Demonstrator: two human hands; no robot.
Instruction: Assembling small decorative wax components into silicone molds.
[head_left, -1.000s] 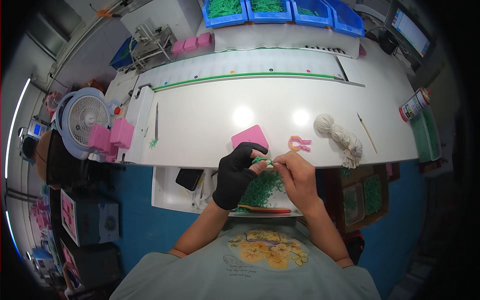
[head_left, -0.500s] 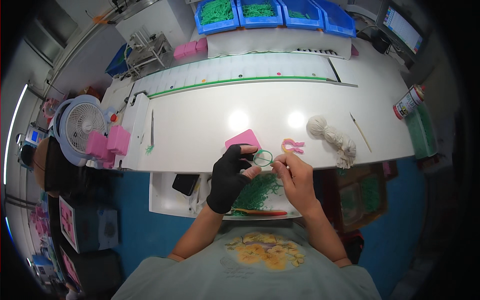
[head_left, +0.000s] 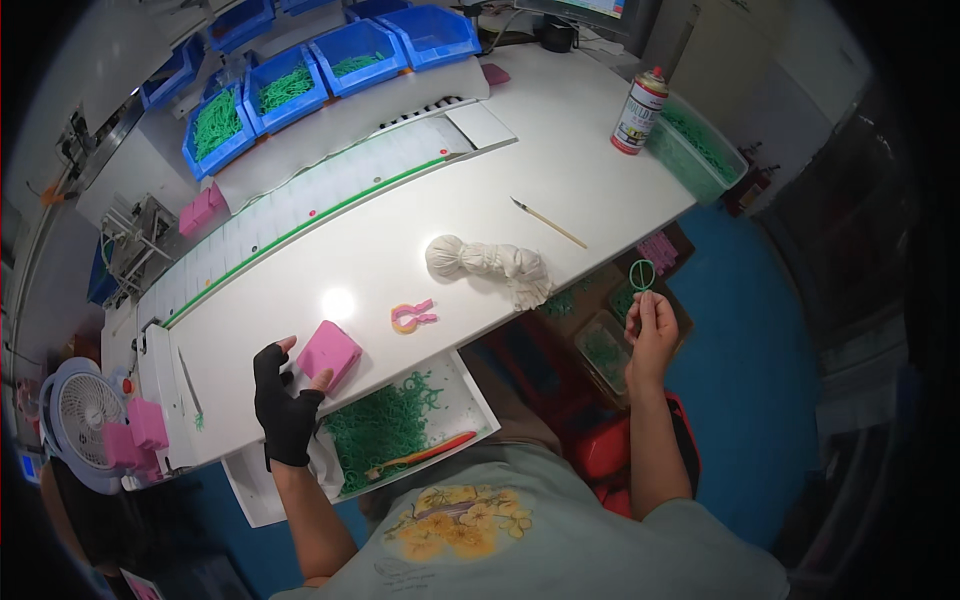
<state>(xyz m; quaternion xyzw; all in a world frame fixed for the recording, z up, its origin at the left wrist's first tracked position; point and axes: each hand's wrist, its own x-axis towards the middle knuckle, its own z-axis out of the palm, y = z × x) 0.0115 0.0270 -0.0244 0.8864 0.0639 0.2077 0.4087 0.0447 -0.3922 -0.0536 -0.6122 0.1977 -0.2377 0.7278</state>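
My right hand (head_left: 650, 325) is raised beyond the table's front edge, above the boxes at the right. Its thumb and fingers pinch a green ring (head_left: 642, 274), thin and round, with a bar across its middle. My left hand (head_left: 286, 402), in a black fingerless glove, is at the table's front edge with thumb and forefinger spread. The thumb overlaps the near side of a pink block (head_left: 333, 350); whether it presses on it I cannot tell. To the right of the block lies a pink and yellow clip-shaped piece (head_left: 410, 317).
An open drawer (head_left: 488, 415) holds many green pieces and an orange-handled tool (head_left: 430, 452). On the table are a bundle of white yarn (head_left: 490, 262), a thin brush (head_left: 550, 222), tweezers (head_left: 188, 380) and a spray can (head_left: 639, 112). Blue bins (head_left: 290, 90) line the back; a fan (head_left: 85, 410) stands left.
The view has turned to the right. My right hand has carried the green ring away from my left hand, out past the table edge. My left hand has let go of the ring.
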